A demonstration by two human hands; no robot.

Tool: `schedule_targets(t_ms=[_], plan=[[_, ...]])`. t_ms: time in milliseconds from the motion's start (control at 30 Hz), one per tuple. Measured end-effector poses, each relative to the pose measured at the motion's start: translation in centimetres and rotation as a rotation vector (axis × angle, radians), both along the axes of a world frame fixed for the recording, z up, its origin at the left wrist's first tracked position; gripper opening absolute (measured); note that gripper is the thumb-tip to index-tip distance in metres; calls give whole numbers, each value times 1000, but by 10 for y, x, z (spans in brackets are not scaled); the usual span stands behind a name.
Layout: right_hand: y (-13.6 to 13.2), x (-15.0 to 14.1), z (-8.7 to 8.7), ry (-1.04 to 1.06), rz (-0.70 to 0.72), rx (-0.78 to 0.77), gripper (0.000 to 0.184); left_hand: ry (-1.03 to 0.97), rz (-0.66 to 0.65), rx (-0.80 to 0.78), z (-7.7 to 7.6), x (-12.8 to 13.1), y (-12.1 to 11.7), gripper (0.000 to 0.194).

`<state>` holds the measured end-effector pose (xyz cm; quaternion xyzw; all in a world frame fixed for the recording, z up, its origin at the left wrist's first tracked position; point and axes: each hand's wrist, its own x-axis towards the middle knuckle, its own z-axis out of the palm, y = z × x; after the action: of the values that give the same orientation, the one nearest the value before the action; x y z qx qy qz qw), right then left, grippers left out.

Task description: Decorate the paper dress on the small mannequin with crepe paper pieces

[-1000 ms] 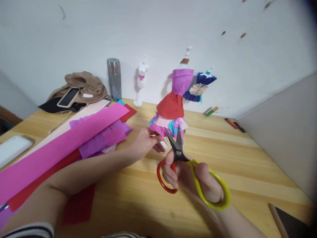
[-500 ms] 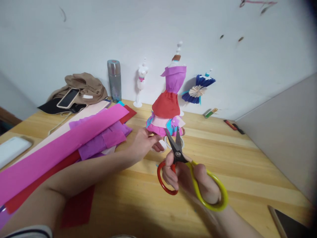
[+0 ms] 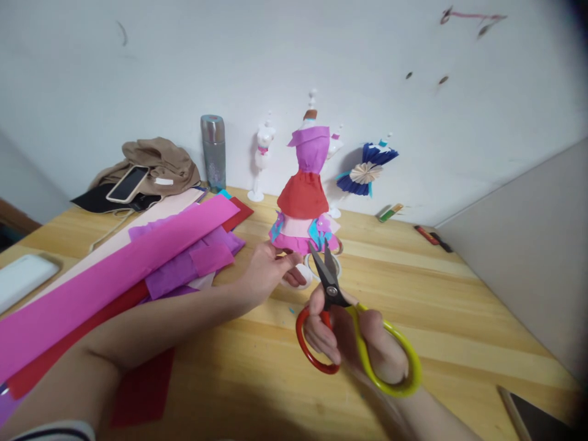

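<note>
A small mannequin wears a crepe-paper dress (image 3: 303, 197) with a purple top, a red skirt and a pink tier edged in magenta, with blue and purple trim. My left hand (image 3: 271, 272) is closed at the lower left of the magenta hem, thumb and fingers pinching it; the fingertips are partly hidden. My right hand (image 3: 349, 337) grips scissors (image 3: 331, 288) with one red and one yellow handle. Their black blades are parted and point up at the hem's right part. Below the dress show the white round base (image 3: 294, 282) and a tape roll (image 3: 333, 264).
Crepe-paper sheets (image 3: 114, 269) are piled at left. Behind them are a phone (image 3: 128, 184), brown cloth (image 3: 165, 160) and a thermos (image 3: 214, 153). A bare mannequin (image 3: 263, 153) and one in a blue dress (image 3: 367, 171) stand by the wall. A glue stick (image 3: 390, 212) lies at right.
The dressed mannequin has swung from leaning right to nearly upright, its top moving left and uncovering another mannequin behind. The scissors' blades have closed a little and the handles shifted slightly down.
</note>
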<state>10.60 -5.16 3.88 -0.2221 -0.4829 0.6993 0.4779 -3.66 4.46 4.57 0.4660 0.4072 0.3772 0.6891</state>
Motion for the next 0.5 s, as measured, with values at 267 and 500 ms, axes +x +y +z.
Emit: schedule_targets(t_ms=[267, 500], plan=[[-2, -2, 6, -9, -20, -87, 53, 23, 8, -23, 4, -1, -1, 11], [-1, -8, 2, 8, -53, -63, 52, 4, 18, -7, 5, -1, -1, 12]])
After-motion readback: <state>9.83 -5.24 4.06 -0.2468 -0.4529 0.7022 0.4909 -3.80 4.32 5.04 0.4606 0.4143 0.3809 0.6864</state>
